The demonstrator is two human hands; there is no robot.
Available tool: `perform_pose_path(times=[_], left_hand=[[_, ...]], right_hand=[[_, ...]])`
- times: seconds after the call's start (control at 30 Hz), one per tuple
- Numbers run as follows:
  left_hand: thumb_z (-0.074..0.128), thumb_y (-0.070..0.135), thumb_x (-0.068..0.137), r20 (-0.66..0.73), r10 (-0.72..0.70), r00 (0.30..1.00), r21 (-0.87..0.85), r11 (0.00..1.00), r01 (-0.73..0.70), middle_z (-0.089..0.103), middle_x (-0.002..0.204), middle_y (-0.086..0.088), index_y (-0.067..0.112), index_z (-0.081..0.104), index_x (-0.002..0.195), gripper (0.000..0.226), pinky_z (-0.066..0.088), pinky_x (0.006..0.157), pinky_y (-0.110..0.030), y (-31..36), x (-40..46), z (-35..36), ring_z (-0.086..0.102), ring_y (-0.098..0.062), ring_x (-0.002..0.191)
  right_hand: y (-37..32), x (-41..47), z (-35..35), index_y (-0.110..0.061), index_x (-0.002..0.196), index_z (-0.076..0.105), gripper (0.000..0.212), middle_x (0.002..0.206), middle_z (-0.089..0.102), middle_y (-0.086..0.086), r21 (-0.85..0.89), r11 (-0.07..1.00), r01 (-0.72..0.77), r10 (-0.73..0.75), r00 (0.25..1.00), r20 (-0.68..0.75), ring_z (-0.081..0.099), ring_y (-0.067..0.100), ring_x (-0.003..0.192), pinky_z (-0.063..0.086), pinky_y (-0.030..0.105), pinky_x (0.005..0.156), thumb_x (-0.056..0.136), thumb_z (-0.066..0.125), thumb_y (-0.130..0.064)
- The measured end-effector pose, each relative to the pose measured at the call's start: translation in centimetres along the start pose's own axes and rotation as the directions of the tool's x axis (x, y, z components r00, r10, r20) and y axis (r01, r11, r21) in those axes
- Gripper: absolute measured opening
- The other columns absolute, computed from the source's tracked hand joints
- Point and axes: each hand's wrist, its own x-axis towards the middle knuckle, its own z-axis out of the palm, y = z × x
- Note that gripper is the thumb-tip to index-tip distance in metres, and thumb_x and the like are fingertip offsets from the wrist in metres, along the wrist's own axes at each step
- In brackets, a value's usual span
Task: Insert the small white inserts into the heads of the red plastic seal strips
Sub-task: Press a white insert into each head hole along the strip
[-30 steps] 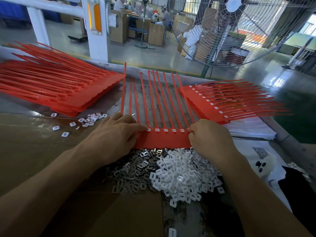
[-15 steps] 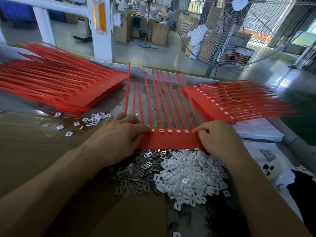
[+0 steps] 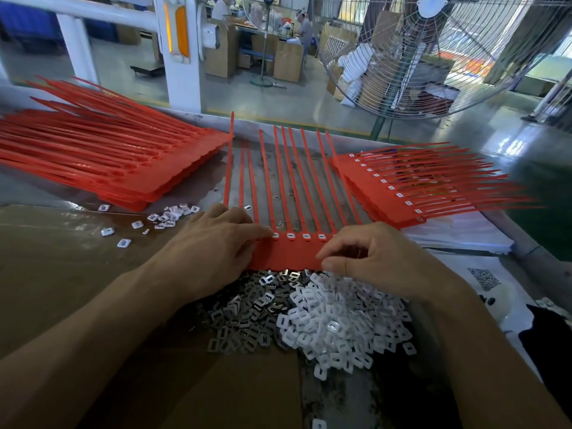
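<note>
On the table (image 3: 62,274), largest first:

Fan: a big caged fan (image 3: 433,57) is seen beyond the far edge, well apart from the work.

Left stack: a heap of red strips (image 3: 102,162) is laid at far left; no white is seen in its heads.

Right stack: a fanned stack (image 3: 402,187) with white pieces seated in its heads is laid at far right.

Strip sheet: the red seal strips (image 3: 288,252) being worked are laid at centre between both hands, tails pointing away; four white inserts (image 3: 305,236) are seen seated in the head row.

Change: the right hand (image 3: 380,261) has been drawn back from the head row toward the pile, fingers curled with thumb and forefinger close; whether anything is held cannot be told. A fresh insert is judged to be fetched next.

Left hand: the left hand (image 3: 213,246) is kept on the sheet's left end, forefinger tip touching the leftmost visible insert, nothing gripped.

White pile: loose inserts (image 3: 337,323) are heaped just beside the sheet, under the right hand.

Grey pile: metal clips (image 3: 247,305) are mixed against the white pile; a wrong pick is risked.

Strays: a few clear pieces (image 3: 167,215) are scattered at left.
</note>
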Motion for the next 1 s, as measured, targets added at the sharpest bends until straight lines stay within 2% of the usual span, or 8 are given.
perform_pose_path(times=[0.07,0.17,0.4,0.57,0.7,0.87,1.0], left_hand=[[0.043,0.043,0.102,-0.005,0.003,1.000,0.002,1.000,-0.003,0.050,0.131,0.021,0.052,0.045,0.141,0.041,0.037,0.105,-0.039,0.1,0.1,0.0,0.038,-0.009,0.122],[0.043,0.042,0.102,-0.010,0.005,1.000,0.005,1.000,-0.005,0.050,0.131,0.020,0.052,0.045,0.141,0.041,0.037,0.105,-0.039,0.1,0.1,0.0,0.038,-0.009,0.122],[0.042,0.042,0.102,-0.001,0.002,1.000,-0.005,1.000,-0.002,0.050,0.131,0.020,0.051,0.046,0.142,0.041,0.037,0.105,-0.039,0.1,0.1,0.0,0.038,-0.009,0.123],[0.041,0.043,0.101,0.001,0.005,1.000,-0.004,1.000,-0.005,0.051,0.130,0.020,0.051,0.046,0.142,0.041,0.037,0.106,-0.040,0.1,0.0,-0.1,0.039,-0.009,0.122],[0.041,0.043,0.102,0.005,0.005,1.000,0.002,1.000,-0.005,0.050,0.131,0.021,0.051,0.045,0.143,0.042,0.036,0.106,-0.039,0.1,0.0,-0.2,0.038,-0.009,0.123],[0.039,0.044,0.101,0.006,0.005,1.000,0.003,1.000,-0.005,0.050,0.131,0.020,0.051,0.044,0.143,0.042,0.036,0.105,-0.038,0.2,0.0,-0.2,0.038,-0.008,0.122],[0.039,0.044,0.101,0.011,0.005,1.000,0.000,1.000,-0.005,0.049,0.130,0.021,0.051,0.045,0.142,0.043,0.036,0.106,-0.037,0.1,0.0,-0.2,0.038,-0.008,0.121]], right_hand=[[-0.2,0.1,0.3,-0.040,0.094,0.078,0.012,0.092,0.073,-0.016,0.016,1.000,0.020,-0.021,0.999,0.043,0.070,0.004,0.082,0.054,0.021,0.072,0.084,0.082,-0.044],[-0.2,0.2,0.9,-0.038,0.091,0.077,0.017,0.084,0.072,-0.014,0.043,0.999,0.007,-0.011,0.996,0.083,0.067,0.003,0.072,0.052,0.021,0.065,0.080,0.085,-0.048],[-0.6,0.1,1.0,-0.029,0.085,0.074,0.008,0.070,0.070,-0.008,0.116,0.993,-0.003,-0.006,0.997,0.081,0.061,0.002,0.061,0.050,0.022,0.059,0.090,0.080,-0.026],[-0.9,0.1,0.9,-0.028,0.086,0.074,0.009,0.075,0.071,-0.007,0.196,0.980,0.016,-0.012,1.000,-0.023,0.063,0.004,0.066,0.051,0.022,0.064,0.093,0.076,-0.023],[-0.5,0.4,0.8,-0.026,0.086,0.074,0.008,0.069,0.069,-0.009,0.267,0.963,0.032,0.018,0.983,-0.184,0.059,0.002,0.059,0.045,0.013,0.057,0.093,0.076,-0.022],[1.3,0.8,0.4,-0.032,0.085,0.075,0.011,0.066,0.070,-0.008,0.303,0.951,-0.067,0.193,0.893,-0.406,0.054,0.000,0.051,0.039,0.011,0.048,0.094,0.072,-0.028],[2.6,0.9,-0.1,-0.025,0.085,0.075,0.014,0.075,0.076,-0.006,0.339,0.917,-0.210,0.360,0.803,-0.475,0.055,0.001,0.051,0.041,0.023,0.053,0.097,0.068,-0.026]])
